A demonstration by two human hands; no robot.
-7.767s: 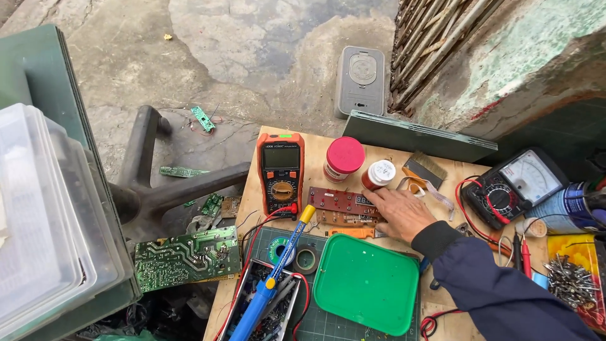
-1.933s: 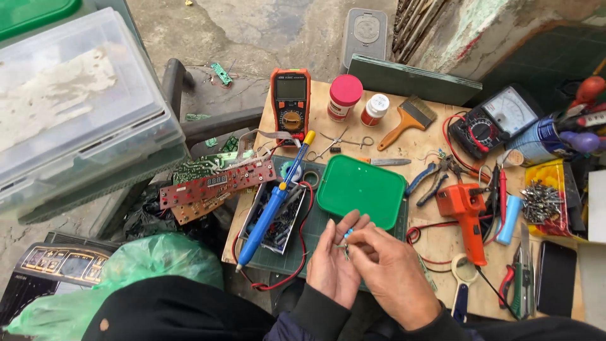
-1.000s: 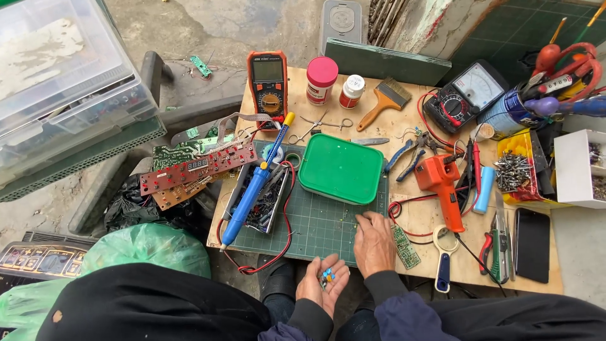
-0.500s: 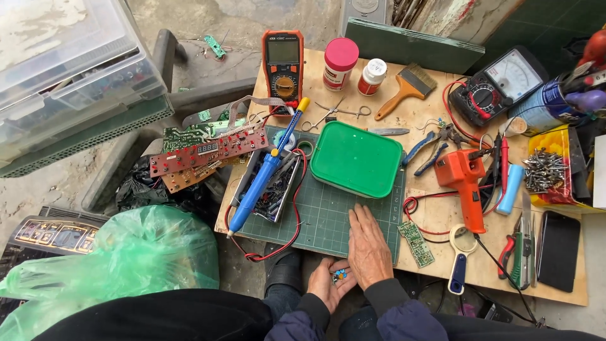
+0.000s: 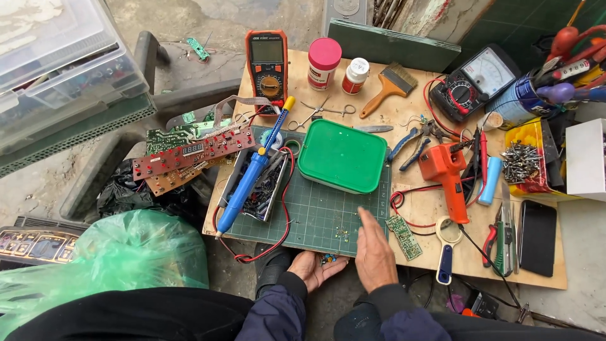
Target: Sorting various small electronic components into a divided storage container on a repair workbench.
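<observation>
Tiny electronic parts (image 5: 326,258) sit in the cupped left hand (image 5: 314,266), which waits palm-up just below the near edge of the green cutting mat (image 5: 315,208), its grip open like a bowl rather than closed. A few more loose bits (image 5: 343,234) lie on the mat near that edge. The right hand (image 5: 374,256) stands on edge over them, fingers straight, holding nothing (a sweeping pose, by the look of it). So the step in hand seems to be brushing strays off the worktop (image 5: 410,126) into the palm. The next move calls for a low, gentle sweep, clear of the small green circuit board (image 5: 404,228) just beside it.
</observation>
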